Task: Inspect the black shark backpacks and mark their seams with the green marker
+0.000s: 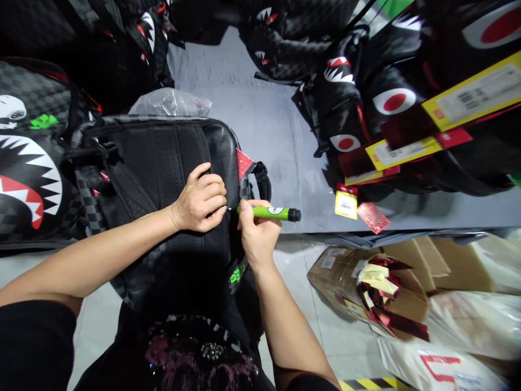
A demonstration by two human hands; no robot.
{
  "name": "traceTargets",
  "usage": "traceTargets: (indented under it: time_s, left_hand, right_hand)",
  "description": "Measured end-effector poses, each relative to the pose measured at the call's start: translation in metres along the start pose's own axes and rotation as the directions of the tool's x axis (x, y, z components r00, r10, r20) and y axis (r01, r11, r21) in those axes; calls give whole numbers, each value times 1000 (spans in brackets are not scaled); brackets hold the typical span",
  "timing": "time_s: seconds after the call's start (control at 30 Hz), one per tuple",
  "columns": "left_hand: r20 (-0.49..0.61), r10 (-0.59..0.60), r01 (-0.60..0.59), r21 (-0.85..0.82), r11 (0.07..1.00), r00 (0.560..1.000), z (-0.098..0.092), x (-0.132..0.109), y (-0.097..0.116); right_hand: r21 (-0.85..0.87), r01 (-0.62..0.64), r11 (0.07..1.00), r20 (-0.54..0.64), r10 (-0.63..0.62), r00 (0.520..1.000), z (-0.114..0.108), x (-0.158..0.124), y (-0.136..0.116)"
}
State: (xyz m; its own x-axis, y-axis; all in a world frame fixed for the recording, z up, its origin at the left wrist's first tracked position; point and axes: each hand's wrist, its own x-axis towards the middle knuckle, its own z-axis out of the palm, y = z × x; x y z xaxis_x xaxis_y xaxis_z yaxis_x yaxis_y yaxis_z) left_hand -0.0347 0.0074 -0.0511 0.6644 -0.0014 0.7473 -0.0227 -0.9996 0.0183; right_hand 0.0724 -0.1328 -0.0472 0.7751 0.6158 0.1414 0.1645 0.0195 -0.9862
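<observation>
A black backpack [163, 157] lies back-side up on the grey table [264, 125] in front of me. My left hand [201, 199] rests on its padded back with the fingers curled and pressed down, holding it in place. My right hand [257, 233] is closed around a green marker [273, 213] with a black cap end, held level at the bag's right edge. Just above the marker a red hang tag [243, 162] and a black handle loop [262, 182] stick out of the backpack.
Several black shark-mouth backpacks [24, 163] with yellow and red tags [401, 152] crowd the left, back and right of the table. A clear plastic bag [171, 102] lies behind the backpack. Below the table edge at right stands a cardboard box [366, 282] of red tags.
</observation>
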Motion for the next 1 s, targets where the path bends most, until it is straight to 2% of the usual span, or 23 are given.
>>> traceTargets:
  time_s: [0.1,0.23,0.47,0.7,0.87,1.0]
  left_hand:
    - [5,-5,5,-14,1000,1000,1,0,0]
    - [-5,-2,2,-2,1000,1000,1,1,0]
    - [59,-17,15,38,999,998,1,0,0]
    - [0,-4,4,10,1000,1000,2,2,-1]
    - [37,-21,21,23,1000,999,3,2,-1]
    - [7,-12,12,-1,1000,1000,3,3,0]
  right_hand:
    - [0,-16,1000,-25,16,1000,0,0,0]
    - [3,-31,1000,6,31,999,2,0,-2]
    - [-20,-13,1000,36,14,999,0,3,-3]
    - [-10,-14,1000,26,14,1000,-2,5,-5]
    - [17,-19,1000,23,18,1000,-1,5,-4]
    - [21,-19,1000,50,18,999,-1,6,-5]
